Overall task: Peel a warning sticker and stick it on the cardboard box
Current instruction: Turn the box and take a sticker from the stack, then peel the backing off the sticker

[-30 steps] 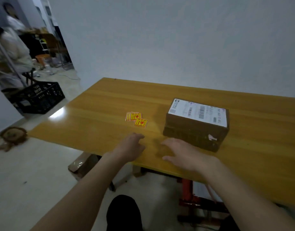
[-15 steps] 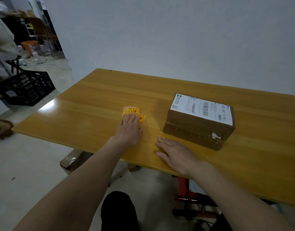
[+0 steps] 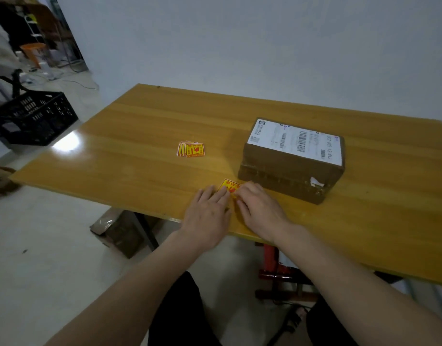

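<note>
A brown cardboard box (image 3: 285,168) with a white shipping label on top stands on the wooden table (image 3: 140,126), to the right. One yellow-and-red warning sticker (image 3: 231,186) lies near the table's front edge, just left of the box's near corner. My left hand (image 3: 207,216) rests flat with its fingertips on the sticker's left part. My right hand (image 3: 260,208) has its fingers curled at the sticker's right edge. The lower half of the sticker is hidden by my fingers. A small fanned stack of the same stickers (image 3: 191,149) lies farther back, to the left.
A black plastic crate (image 3: 32,118) sits on the floor at the left. A flattened cardboard piece (image 3: 122,231) and a red metal frame (image 3: 270,260) are under the table. A white wall runs behind the table.
My left hand has slid one sticker from the stack back toward the front edge. My right hand has come left onto it. The camera has tilted down slightly.
</note>
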Motion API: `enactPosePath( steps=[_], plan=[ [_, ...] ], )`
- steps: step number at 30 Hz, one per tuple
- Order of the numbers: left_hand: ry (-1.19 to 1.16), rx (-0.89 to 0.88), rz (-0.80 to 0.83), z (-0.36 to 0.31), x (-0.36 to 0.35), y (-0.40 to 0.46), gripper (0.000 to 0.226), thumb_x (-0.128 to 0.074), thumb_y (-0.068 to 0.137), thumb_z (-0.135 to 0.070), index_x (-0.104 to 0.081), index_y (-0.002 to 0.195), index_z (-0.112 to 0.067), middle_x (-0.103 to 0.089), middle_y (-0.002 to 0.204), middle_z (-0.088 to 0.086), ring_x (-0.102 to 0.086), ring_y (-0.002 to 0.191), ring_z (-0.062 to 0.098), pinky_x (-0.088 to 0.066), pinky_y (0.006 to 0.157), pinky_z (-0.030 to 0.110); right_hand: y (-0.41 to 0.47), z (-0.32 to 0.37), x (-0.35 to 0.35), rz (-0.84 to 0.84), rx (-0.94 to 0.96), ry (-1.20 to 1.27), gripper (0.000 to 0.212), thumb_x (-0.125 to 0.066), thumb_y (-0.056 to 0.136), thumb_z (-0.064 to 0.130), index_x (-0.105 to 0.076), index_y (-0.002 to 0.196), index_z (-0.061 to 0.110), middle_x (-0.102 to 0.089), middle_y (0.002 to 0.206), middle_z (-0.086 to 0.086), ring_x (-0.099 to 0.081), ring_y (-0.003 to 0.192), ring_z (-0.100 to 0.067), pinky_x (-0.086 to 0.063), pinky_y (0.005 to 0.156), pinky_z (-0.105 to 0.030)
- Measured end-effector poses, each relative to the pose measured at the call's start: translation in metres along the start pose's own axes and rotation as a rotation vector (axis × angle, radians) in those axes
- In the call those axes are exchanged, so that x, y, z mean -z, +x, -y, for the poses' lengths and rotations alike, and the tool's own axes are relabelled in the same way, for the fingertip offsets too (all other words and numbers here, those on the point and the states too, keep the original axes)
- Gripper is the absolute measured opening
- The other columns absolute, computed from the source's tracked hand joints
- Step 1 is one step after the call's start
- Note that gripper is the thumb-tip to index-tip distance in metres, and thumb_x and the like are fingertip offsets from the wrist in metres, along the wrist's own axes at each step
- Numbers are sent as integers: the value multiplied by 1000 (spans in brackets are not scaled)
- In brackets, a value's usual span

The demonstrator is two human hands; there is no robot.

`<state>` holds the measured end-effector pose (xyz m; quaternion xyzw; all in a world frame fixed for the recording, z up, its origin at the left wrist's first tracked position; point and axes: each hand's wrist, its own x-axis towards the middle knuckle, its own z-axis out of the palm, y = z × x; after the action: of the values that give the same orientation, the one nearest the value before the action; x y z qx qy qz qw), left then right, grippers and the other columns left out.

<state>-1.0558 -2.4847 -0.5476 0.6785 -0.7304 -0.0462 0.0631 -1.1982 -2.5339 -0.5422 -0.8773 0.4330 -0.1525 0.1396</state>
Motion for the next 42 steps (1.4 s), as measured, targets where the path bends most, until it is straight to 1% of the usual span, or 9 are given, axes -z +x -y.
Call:
enactPosePath(
  steps=[6, 13, 15, 19, 25, 31, 33, 37, 42],
  plan=[
    [-219, -35, -299, -7, -1, -17, 34, -37, 84, -10, -69, 98, -10, -72, 94, 9, -61, 90, 30, -49, 77, 39, -15, -2, -12, 86, 15, -19, 47, -36, 99, 31, -37, 143, 14, -32, 155, -2, -23, 144, -16, -17, 119, -29],
    [-333, 178, -292, 1, 15, -16, 11, -62, 87, -20, -68, 96, -16, -65, 102, 2, -57, 96, 21, -44, 76, 31, -45, -1, -5, 99, 118, -175, 72, -37, 91, 58, -22, 149, 18, -14, 160, 5, -5, 148, -11, 4, 112, -23],
    [-321, 184, -298, 0, 15, -16, 9, -64, 85, -24, -67, 87, -16, -64, 92, -2, -56, 85, 15, -41, 69, 27, -51, -4, -7, 70, 130, -161, 67, -45, 91, 51, -28, 147, 18, -22, 158, 4, -11, 147, -13, -1, 114, -25],
    [-462, 110, -208, -3, 10, -18, 6, -69, 80, -15, -64, 77, -15, -67, 82, 1, -62, 79, 20, -48, 67, 33, -61, -9, -12, -85, 188, -17, 37, -63, 83, 27, -66, 116, 9, -63, 129, -9, -54, 123, -28, -44, 103, -40],
    [-869, 180, -109, -21, 16, -19, 24, -60, 85, 0, -64, 94, -22, -71, 96, 0, -66, 94, 11, -51, 89, 27, -54, -10, 15, -138, -246, 668, 21, -66, 85, 19, -71, 80, 0, -67, 78, -19, -55, 71, -20, -39, 72, -30],
    [-1097, 84, 29, -51, 23, -19, 32, -64, 84, -1, -67, 104, -27, -72, 96, -12, -66, 90, -5, -51, 81, 11, -52, -15, 29, -230, -433, 1051, 7, -69, 80, 4, -66, 80, 10, -68, 77, -3, -63, 60, 1, -48, 60, -14],
    [-1186, 183, -10, -58, 18, -13, 21, -69, 82, -8, -70, 100, -18, -74, 96, -5, -68, 86, 0, -52, 77, 13, -52, -15, 29, -252, -434, 1089, 10, -69, 80, 4, -65, 76, 13, -66, 73, 0, -60, 55, 5, -47, 54, -10],
    [-1259, 372, -196, -65, 7, 1, 2, -70, 81, -12, -69, 80, -12, -71, 80, 2, -64, 73, 9, -49, 67, 15, -51, -22, 22, -334, -501, 1064, 13, -70, 80, 16, -66, 84, 4, -63, 79, -9, -59, 74, -18, -49, 71, -30],
    [-1264, 486, -445, -74, -4, 10, 13, -73, 78, -10, -65, 72, -18, -67, 73, -6, -62, 72, 7, -48, 66, 13, -46, -23, 15, -494, -563, 1013, 23, -71, 79, 12, -56, 97, 13, -59, 85, 0, -59, 83, -15, -52, 75, -26]
  ],
)
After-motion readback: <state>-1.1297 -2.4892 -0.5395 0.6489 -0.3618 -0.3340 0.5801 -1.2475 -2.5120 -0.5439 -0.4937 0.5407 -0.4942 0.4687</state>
